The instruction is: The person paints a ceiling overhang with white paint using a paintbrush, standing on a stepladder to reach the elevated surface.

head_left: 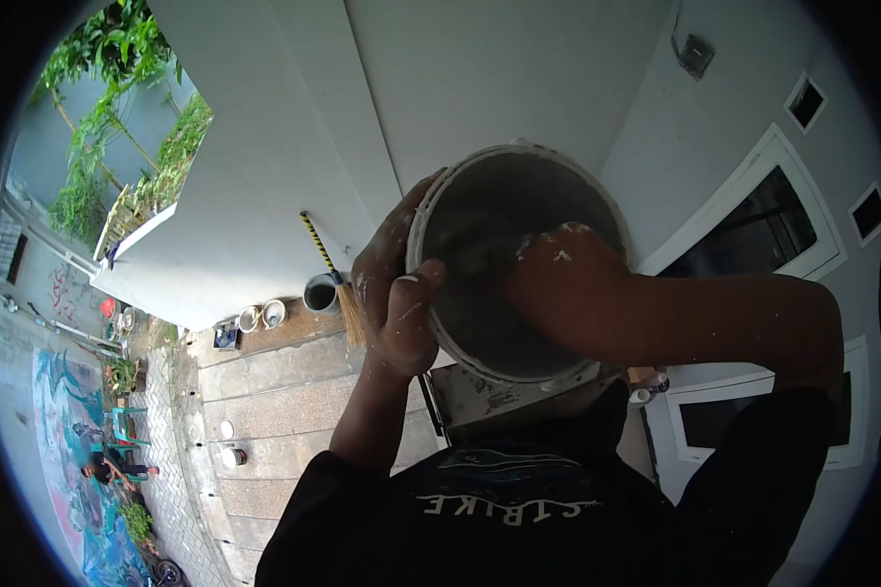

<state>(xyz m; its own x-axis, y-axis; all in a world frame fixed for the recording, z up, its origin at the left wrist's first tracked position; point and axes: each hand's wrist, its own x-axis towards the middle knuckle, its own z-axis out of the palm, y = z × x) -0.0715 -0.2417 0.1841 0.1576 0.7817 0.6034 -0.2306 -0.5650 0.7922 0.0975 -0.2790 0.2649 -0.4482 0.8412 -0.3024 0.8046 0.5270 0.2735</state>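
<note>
A round bucket (475, 201), its inside coated grey, is tipped so that its mouth faces the camera. My left hand (398, 293) grips the bucket's left side, with the thumb over the rim and the fingers along the outer wall. Inside the bucket is my right hand (570, 284), its back spotted with white. Its fingers are hidden in the dark interior, so what they hold cannot be made out.
A broom (347, 303) leans on the wall beside a dark bucket (320, 293). Small containers (249, 318) and a tray (226, 337) lie nearby. A person (108, 472) sits far left near green chairs (127, 426). White-framed windows (754, 225) stand right.
</note>
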